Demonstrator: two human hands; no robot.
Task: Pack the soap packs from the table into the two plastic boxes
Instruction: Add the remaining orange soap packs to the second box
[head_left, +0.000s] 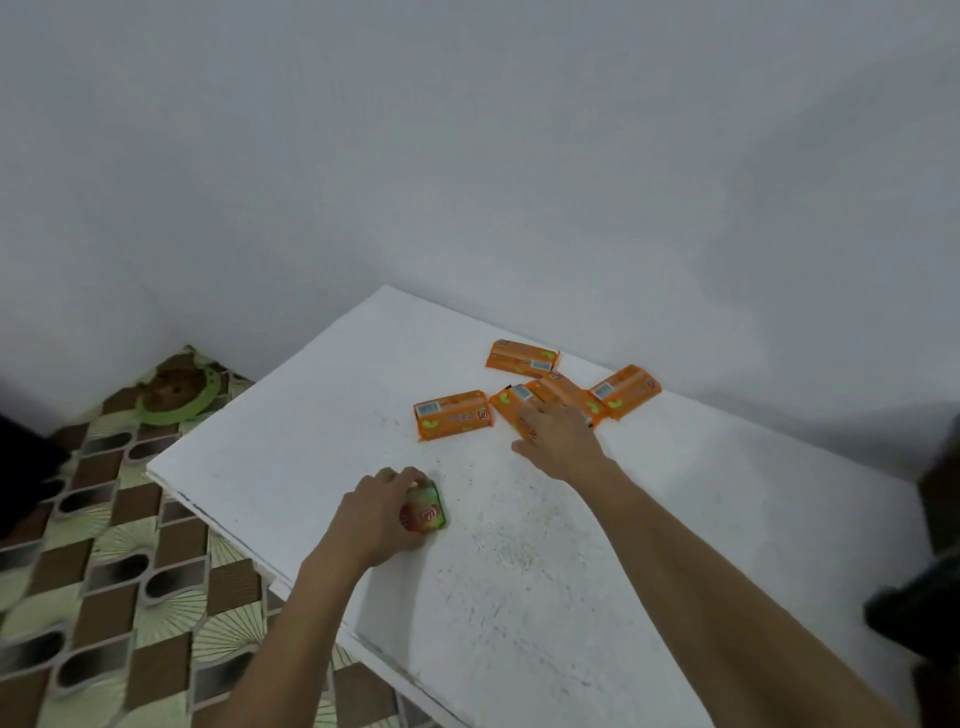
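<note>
A white table (519, 545) with a speckled, scuffed top is set against a pale grey wall (467, 156). Near its left edge a green soap pack (431, 512) is laid flat on the top and is gripped by the left hand (382, 512). The fingers are curled over the pack's far end and its left part is covered by the palm.

Toward the far side, five orange soap packs are scattered in a loose cluster. The farthest orange pack (522, 357) is set at the back. The left orange pack (453, 414) is laid just beside the rest. The right orange pack (626, 391) is angled at the cluster's right end. Between these, two middle orange packs (561, 388) are overlapped. The right hand (558, 441) is laid on them with fingers straight and spread, and nothing is clasped. Their near parts are hidden by it, so their exact lie cannot be told.

Left of the table, a tiled floor (104, 519) patterned in brown and pale green is seen, with a round green-rimmed object (176, 397) by the wall. Dark blurred shapes (914, 613) are cut off at the right edge and another dark shape (26, 467) at the left edge. What they are cannot be told.
</note>
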